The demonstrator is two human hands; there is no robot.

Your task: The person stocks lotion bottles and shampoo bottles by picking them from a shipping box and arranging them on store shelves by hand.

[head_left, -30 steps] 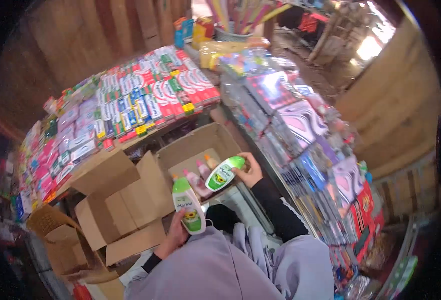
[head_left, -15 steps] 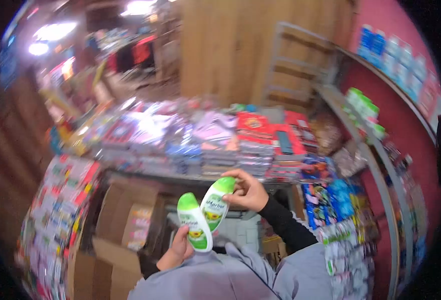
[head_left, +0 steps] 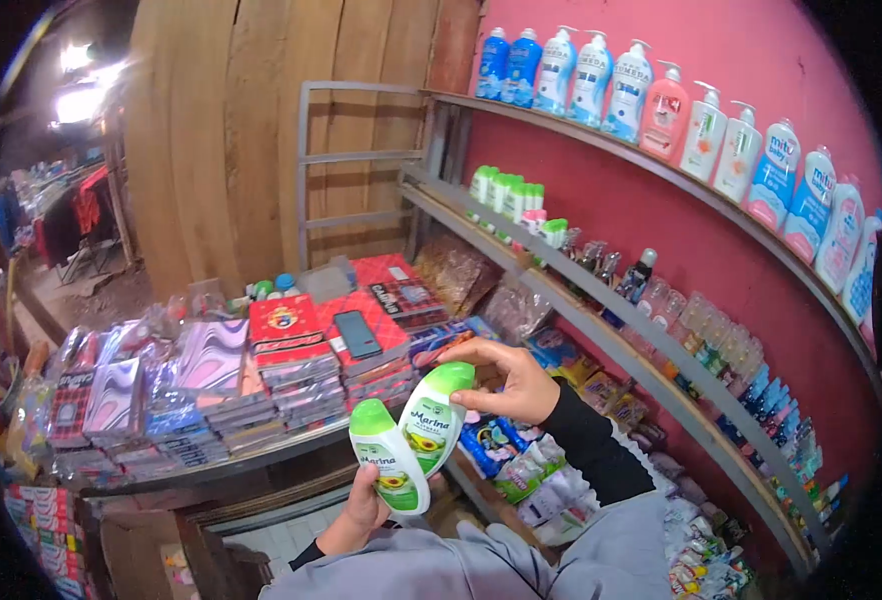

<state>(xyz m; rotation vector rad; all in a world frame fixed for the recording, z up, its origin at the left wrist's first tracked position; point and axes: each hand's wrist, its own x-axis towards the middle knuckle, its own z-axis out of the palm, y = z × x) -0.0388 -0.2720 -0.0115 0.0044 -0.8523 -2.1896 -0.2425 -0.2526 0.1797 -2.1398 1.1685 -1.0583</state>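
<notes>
Two white lotion bottles with green caps and "Marina" labels are held up side by side in front of me. My left hand (head_left: 361,510) grips the lower part of the left lotion bottle (head_left: 389,465), its thumb on the front. By its green cap, the right lotion bottle (head_left: 429,425) is pinched in my right hand (head_left: 509,382). That bottle tilts to the right and sits partly behind the left one. Part of my left hand's fingers is hidden behind the bottles.
Stacked books (head_left: 286,345) fill the counter ahead, with a phone (head_left: 357,335) lying on one pile. At the right, an upper shelf (head_left: 601,140) bears pump bottles. More green-capped bottles (head_left: 506,195) stand on the lower shelf (head_left: 561,285). A cardboard box (head_left: 141,555) is at lower left.
My view has turned right toward the shelves, which now take up more of the picture. Both hands keep hold of the same two bottles, in nearly the same pose.
</notes>
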